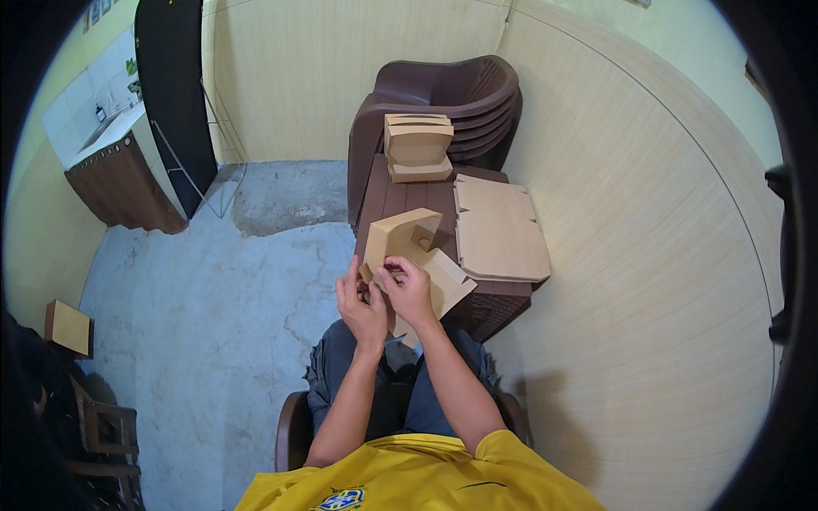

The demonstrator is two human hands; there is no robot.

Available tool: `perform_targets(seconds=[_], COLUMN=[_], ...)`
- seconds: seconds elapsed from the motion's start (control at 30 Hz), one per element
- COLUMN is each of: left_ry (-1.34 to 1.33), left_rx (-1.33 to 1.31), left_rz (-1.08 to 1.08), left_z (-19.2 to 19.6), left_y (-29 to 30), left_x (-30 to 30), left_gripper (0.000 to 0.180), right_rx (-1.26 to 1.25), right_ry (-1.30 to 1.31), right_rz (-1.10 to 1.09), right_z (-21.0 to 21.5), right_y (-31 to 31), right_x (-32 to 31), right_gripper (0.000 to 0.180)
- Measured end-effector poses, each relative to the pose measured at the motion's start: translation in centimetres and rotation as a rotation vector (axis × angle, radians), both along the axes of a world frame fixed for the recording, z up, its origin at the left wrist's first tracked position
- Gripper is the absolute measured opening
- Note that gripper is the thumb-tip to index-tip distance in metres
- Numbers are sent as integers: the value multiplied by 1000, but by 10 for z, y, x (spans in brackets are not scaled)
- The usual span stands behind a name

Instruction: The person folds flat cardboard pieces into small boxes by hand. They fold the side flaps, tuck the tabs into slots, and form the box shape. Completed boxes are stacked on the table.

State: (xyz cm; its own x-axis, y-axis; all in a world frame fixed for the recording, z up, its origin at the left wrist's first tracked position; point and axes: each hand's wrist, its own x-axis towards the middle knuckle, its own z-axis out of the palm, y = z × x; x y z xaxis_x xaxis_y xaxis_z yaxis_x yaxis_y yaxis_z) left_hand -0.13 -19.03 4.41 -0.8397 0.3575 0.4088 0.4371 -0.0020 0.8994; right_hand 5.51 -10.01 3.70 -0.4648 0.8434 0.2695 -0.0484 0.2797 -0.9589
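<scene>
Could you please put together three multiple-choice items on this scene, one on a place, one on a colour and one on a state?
1. Where does the stack of folded boxes stand?
A. on the floor
B. on the brown table, at its far end before the stacked chairs
C. on the counter

2. What colour is the person's shirt?
A. yellow
B. white
C. red

3. What state is the cardboard piece in?
A. lying flat on the table
B. crushed on the floor
C. partly folded, held in both hands

Answers: 1 B, the stack sits on the brown table near the stacked chairs. 2 A, the shirt is plainly yellow. 3 C, the left hand and right hand grip it, with its sides bent up.
</scene>
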Motion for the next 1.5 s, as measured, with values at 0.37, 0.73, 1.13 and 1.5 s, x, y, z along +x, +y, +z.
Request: perform_targets(seconds=[0.37,0.73,1.13,1.5], left_ry=[113,-83,47,-157], left_rx=[41,127,71,139], left_rz=[-101,-171,-161,-164], left_z=[-2,-10,-21,-22], left_y=[-4,-4,-1,-3], left_x=[-7,-12,-19,-21], left_gripper=[25,23,23,19], right_rx=[-94,-137,-188,-70], right_ry=[100,179,153,38], right_rz=[51,125,169,150], right_z=[-17,-16,5,-1], right_y=[7,7,9,2], right_x=[4,-2,0,-6], right_gripper=[14,23,40,50])
